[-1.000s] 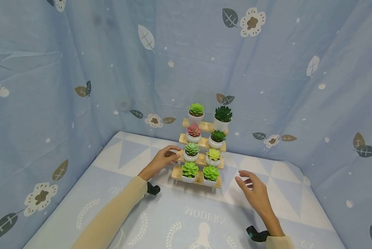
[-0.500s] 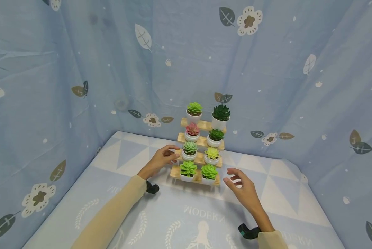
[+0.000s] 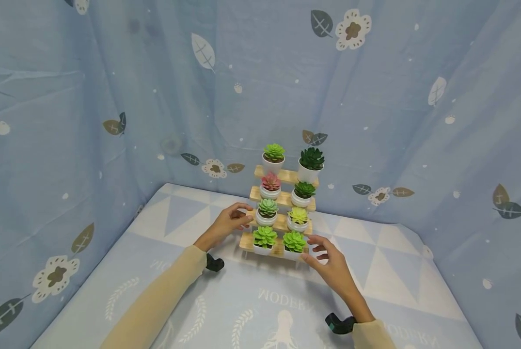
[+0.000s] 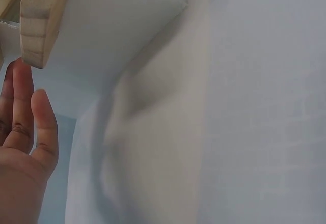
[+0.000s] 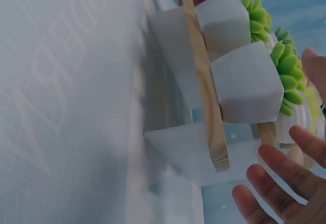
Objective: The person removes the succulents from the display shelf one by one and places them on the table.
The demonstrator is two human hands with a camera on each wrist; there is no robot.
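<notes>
A stepped plant stand with white sides and light wooden shelves (image 3: 279, 248) stands on the table, two small potted succulents per shelf. My left hand (image 3: 227, 224) is at its left side, fingertips right at the end of the second shelf from the bottom. In the left wrist view straight fingers (image 4: 23, 96) reach up to a wooden shelf end (image 4: 36, 35). My right hand (image 3: 332, 269) is beside the lowest shelf's right end, thumb near the bright green succulent (image 3: 294, 241). Its fingers (image 5: 285, 168) are spread around the shelf end in the right wrist view, gripping nothing.
A blue and white patterned cloth (image 3: 225, 300) covers the table. Blue curtains (image 3: 373, 97) with flowers and leaves hang behind and on both sides, close behind the stand. Black wrist devices (image 3: 340, 324) sit below both hands.
My right hand has moved left, from apart on the table's right side to the stand's lower right end. The left hand and the stand have stayed in place.
</notes>
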